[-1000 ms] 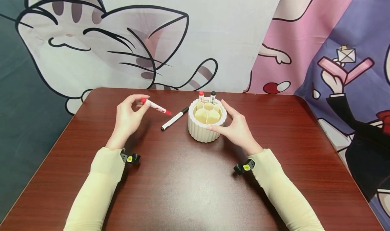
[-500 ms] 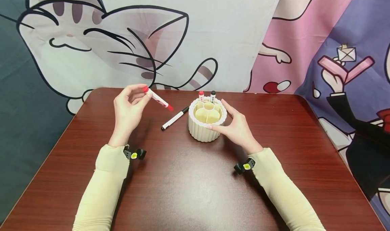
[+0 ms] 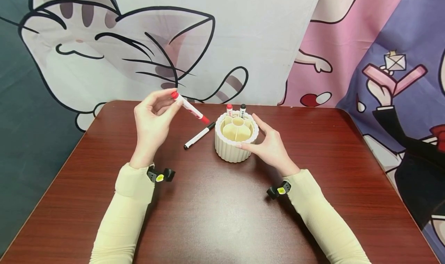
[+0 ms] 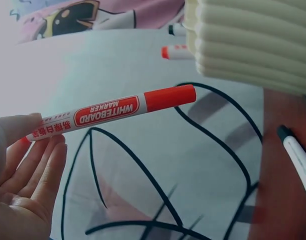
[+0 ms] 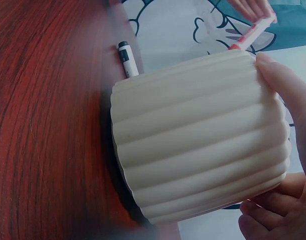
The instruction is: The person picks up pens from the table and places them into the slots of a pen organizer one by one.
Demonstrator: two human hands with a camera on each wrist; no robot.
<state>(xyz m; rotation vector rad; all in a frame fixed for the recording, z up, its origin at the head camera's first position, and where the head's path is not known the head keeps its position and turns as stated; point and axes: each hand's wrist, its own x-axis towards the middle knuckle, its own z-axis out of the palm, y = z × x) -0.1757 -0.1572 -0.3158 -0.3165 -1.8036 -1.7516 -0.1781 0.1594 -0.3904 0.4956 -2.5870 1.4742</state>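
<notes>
behind the dark red wooden table (image 3: 215, 217) hangs a cloth with cartoon cats. from the head view, the left hand (image 3: 153, 121) pinches a red-capped white whiteboard marker (image 3: 190, 108) by its end, lifted above the table and slanting toward the cream ribbed round pen holder (image 3: 236, 138). the right hand (image 3: 269, 146) cups the holder's side, fingers curved around it. two markers already stand at its back, and a black-capped white marker (image 3: 199, 135) lies on the table just beside it. i judge the step is carrying the red marker to the holder; next it needs turning upright over a free compartment.

left wrist view: the marker (image 4: 110, 112) rests on the fingertips (image 4: 48, 155); the thumb is partly cut off.

right wrist view: the compartments are hidden, only the ribbed wall (image 5: 198, 140) shows.
</notes>
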